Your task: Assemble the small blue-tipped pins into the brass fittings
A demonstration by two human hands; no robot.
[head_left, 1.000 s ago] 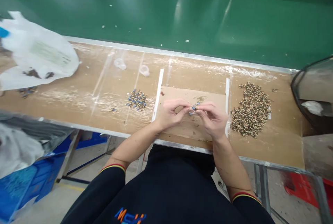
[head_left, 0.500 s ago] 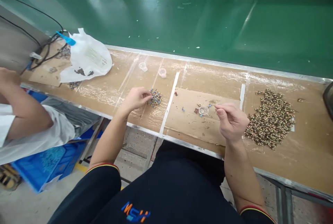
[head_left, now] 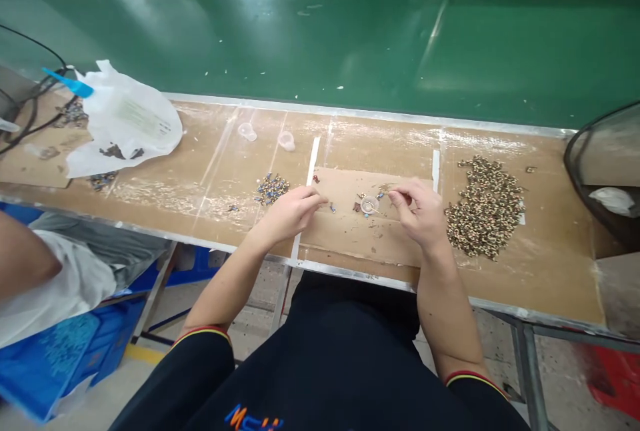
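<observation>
My left hand [head_left: 297,212] hangs over the left edge of a flat cardboard sheet [head_left: 330,237], fingertips pinched together; anything between them is too small to make out. Close to those fingertips lies a small bluish part [head_left: 333,207]. Over the sheet's right side, my right hand [head_left: 420,211] is closed in a pinch, its contents unclear. Left of it stands a small clear cup [head_left: 369,205] with a thin stick across it, and tiny brown and blue bits lie around. A pile of small blue-and-brass parts [head_left: 271,188] sits left of the sheet.
A large heap of brass-coloured parts [head_left: 484,211] lies at right. Two clear cups [head_left: 287,141] stand behind, and a white bag [head_left: 135,121] lies at left. Beyond the bench runs a green belt [head_left: 320,44]. A co-worker's arm [head_left: 25,257] shows at far left.
My left hand has moved right, from the blue-and-brass pile to the cardboard's edge. A few parts now lie apart, left of that pile. The view has shifted right.
</observation>
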